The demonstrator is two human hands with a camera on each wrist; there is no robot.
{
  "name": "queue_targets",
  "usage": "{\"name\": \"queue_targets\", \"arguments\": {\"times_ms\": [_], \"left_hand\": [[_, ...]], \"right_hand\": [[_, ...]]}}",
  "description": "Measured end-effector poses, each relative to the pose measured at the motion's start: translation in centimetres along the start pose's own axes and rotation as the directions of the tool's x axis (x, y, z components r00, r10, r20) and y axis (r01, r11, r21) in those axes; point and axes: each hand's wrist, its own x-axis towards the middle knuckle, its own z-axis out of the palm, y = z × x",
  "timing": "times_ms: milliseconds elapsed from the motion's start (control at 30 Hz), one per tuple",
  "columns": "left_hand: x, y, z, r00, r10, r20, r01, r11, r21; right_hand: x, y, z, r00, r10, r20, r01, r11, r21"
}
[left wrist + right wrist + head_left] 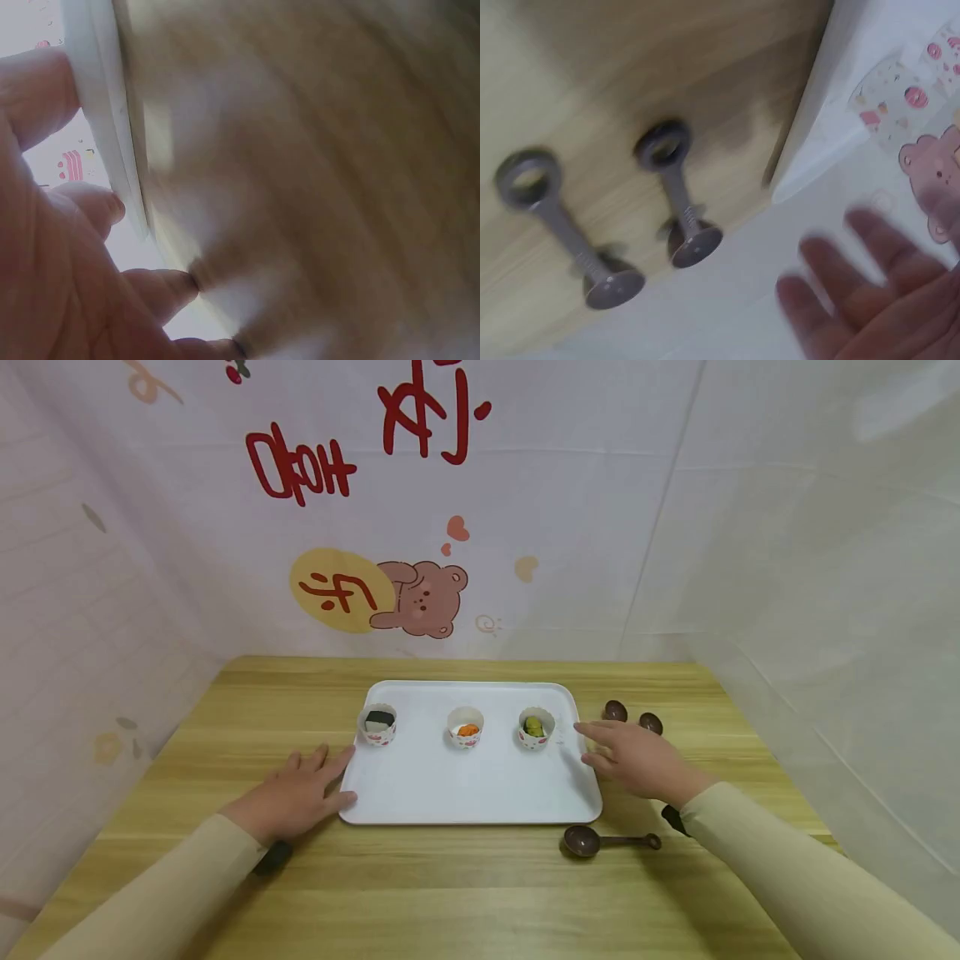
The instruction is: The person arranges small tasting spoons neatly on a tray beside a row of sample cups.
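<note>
Head view: A person in pale sleeves (161, 893) reaches both arms toward a white tray (465, 797) lying flat on a wooden bench (420, 893). The left hand (298, 789) is at the tray's left side, its grip spread, thumb at the near left corner and forefinger at the left rim; the left wrist view shows the thumb against that rim. The right hand (637, 758) is at the opposite side, its grip also spread, fingers extended toward the right rim; whether their tips touch it is impossible to tell. Three printed paper cups stand in a row across the far half of the tray: the left cup (378, 739), close to the left edge, bears a black-and-white piece (379, 718); the middle cup (464, 742) contains an orange piece (468, 729); the right cup (532, 742) contains a green piece (533, 725). A large brown spoon (582, 841) lies just beside the tray's near right corner, handle pointing right. Beyond the right hand are two small brown spoons (679, 199) (574, 236), shown side by side with ring-ended handles in the right wrist view. Behind the bench hangs a white cloth (570, 510) printed with red characters and a cartoon bear (429, 602).
</note>
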Motion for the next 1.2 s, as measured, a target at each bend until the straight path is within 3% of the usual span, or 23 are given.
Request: {"name": "queue_targets", "arguments": {"times_ms": [200,367,667,967,1200], "left_hand": [[-0.1,0.2,-0.1,1.000,-0.003,0.013,0.003,1.000,-0.006],[-0.2,0.2,-0.2,1.000,-0.006,0.017,0.006,1.000,-0.011],[0.0,0.0,-0.1,1.000,-0.007,0.024,0.007,1.000,-0.008],[0.0,0.0,-0.2,0.999,-0.010,0.035,0.010,1.000,-0.006],[-0.1,0.2,-0.5,0.999,-0.011,0.042,0.011,1.000,0.003]], "right_hand": [[-1.3,0.9,-0.8,0.992,-0.108,0.062,0.106,0.994,0.033],[-2.3,1.1,-1.3,0.975,-0.136,0.174,0.126,0.990,0.070],[-3.7,0.9,-1.2,0.936,-0.122,0.329,0.046,0.972,0.232],[-4.2,0.7,-0.8,0.920,-0.158,0.358,0.044,0.951,0.307],[-4.3,0.5,-0.3,0.906,-0.162,0.392,0.048,0.957,0.285]]}}
